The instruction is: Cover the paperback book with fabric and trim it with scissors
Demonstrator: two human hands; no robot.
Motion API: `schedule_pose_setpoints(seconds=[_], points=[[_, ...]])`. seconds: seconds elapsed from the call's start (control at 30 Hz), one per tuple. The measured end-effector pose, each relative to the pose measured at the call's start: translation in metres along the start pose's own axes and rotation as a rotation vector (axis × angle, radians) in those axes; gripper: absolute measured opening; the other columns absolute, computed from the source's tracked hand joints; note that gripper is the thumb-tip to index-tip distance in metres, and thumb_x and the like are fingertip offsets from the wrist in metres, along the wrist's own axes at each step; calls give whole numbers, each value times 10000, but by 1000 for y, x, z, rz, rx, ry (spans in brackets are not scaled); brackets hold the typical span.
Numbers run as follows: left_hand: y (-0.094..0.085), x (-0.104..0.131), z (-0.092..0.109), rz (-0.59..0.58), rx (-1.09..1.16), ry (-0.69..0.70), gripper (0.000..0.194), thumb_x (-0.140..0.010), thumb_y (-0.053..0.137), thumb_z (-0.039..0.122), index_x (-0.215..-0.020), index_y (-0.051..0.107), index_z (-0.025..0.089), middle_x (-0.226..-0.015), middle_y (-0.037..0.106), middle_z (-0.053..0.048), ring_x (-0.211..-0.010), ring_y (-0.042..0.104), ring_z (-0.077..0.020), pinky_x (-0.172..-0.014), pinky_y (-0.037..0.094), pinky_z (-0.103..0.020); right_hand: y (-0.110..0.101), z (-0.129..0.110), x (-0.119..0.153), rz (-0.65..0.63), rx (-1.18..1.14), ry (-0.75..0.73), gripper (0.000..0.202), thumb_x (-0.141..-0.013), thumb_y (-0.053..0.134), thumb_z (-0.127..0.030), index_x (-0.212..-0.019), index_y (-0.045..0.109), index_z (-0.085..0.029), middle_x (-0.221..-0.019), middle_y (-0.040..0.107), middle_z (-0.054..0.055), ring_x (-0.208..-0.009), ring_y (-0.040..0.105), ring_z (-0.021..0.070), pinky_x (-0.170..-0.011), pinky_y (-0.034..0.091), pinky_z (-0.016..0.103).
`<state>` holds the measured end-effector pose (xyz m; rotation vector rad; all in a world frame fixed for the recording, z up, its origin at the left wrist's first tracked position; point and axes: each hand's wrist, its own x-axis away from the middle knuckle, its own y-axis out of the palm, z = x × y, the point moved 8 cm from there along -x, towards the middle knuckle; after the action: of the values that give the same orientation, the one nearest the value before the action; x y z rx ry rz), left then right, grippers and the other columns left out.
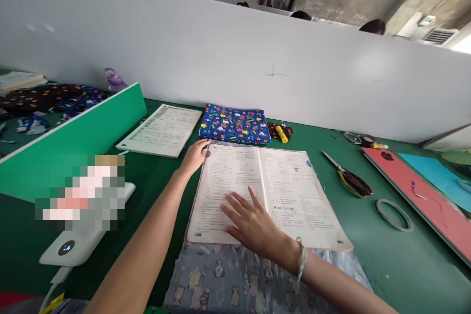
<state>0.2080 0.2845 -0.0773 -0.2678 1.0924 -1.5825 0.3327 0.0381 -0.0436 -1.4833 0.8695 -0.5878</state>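
An open book (287, 191) with printed pages lies on a grey patterned sheet (221, 274) that shows below its bottom edge. My right hand (250, 221) rests on the lower part of the left page, fingers spread, with a braided band (301, 257) round the wrist. At the book's top left corner is my left hand (195, 158), its fingertips on the edge; whether they pinch anything is too small to tell. Just beyond the book lies a folded blue patterned cloth (235, 123).
Scissors (349, 179), a grey tape ring (394, 215) and a red board (423, 196) lie to the right. A yellow glue stick (281, 134) is behind the book. Printed papers (162, 130), a green divider (81, 137) and a white device (77, 245) are left. A white partition (221, 49) stands behind.
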Motion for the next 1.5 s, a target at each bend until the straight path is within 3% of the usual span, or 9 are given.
schedule_pose_setpoints(seconds=[0.1,0.23,0.6,0.83,1.03,1.2,1.33,1.43,1.5], points=[[0,0,1,2,1,-1,402,-850,430,107,-1195,627,168,-1305,605,-75,-1217,556,-198,-1092,408,-367,-9,-5,-25,43,-6,-6,491,-995,311,-452,-1378,455,-180,-1449,463,123,-1393,324,288,-1141,183,616],[0,0,2,3,2,-1,401,-844,429,98,-1183,632,165,-1302,606,-74,-1228,546,-194,-1104,396,-357,2,-18,-50,24,-34,-120,550,-982,333,-491,-1452,345,-206,-1553,288,111,-1442,209,269,-1151,193,571],[-3,1,4,17,5,-2,406,-827,426,94,-1166,642,150,-1290,613,-88,-1220,553,-210,-1100,404,-383,22,-21,-50,-81,-111,-164,555,-995,271,-497,-1483,292,-234,-1585,195,80,-1461,138,227,-1174,115,533],[-5,3,6,33,3,7,382,-863,405,129,-1162,638,174,-1258,637,-68,-1195,571,-196,-1079,423,-378,-21,-2,-31,19,-107,-100,489,-1000,358,-372,-1472,329,-248,-1562,262,63,-1454,163,232,-1160,153,572],[-14,3,20,57,2,18,378,-899,362,168,-1153,638,120,-1266,624,-116,-1195,567,-220,-1063,429,-372,-68,57,49,163,-68,143,516,-995,386,-291,-1495,263,-271,-1543,307,49,-1432,234,235,-1128,301,554],[-50,25,77,69,-24,65,371,-921,376,223,-1200,614,171,-1276,618,-74,-1200,556,-224,-1056,424,-371,-67,101,153,209,18,388,515,-987,380,-298,-1493,282,-288,-1543,308,45,-1417,273,261,-1111,320,582],[-90,103,114,93,-109,-28,395,-945,378,353,-1293,538,257,-1156,670,-52,-1000,645,-233,-876,526,-372,-67,143,247,274,53,649,459,-957,415,-410,-1385,476,-257,-1453,465,59,-1339,426,271,-1054,435,491],[-98,183,118,32,-210,-152,414,-937,385,439,-1296,534,299,-1120,676,-74,-968,650,-278,-728,563,-386,-71,179,314,329,50,892,429,-922,434,-483,-1256,593,-264,-1306,609,64,-1180,587,280,-951,511,431],[-100,227,129,106,-270,-136,382,-923,417,430,-1245,577,301,-1125,665,-100,-1016,628,-318,-741,564,-439,-73,203,346,346,37,1029,440,-893,448,-505,-1195,634,-244,-1202,672,80,-1066,649,298,-875,532,420]])
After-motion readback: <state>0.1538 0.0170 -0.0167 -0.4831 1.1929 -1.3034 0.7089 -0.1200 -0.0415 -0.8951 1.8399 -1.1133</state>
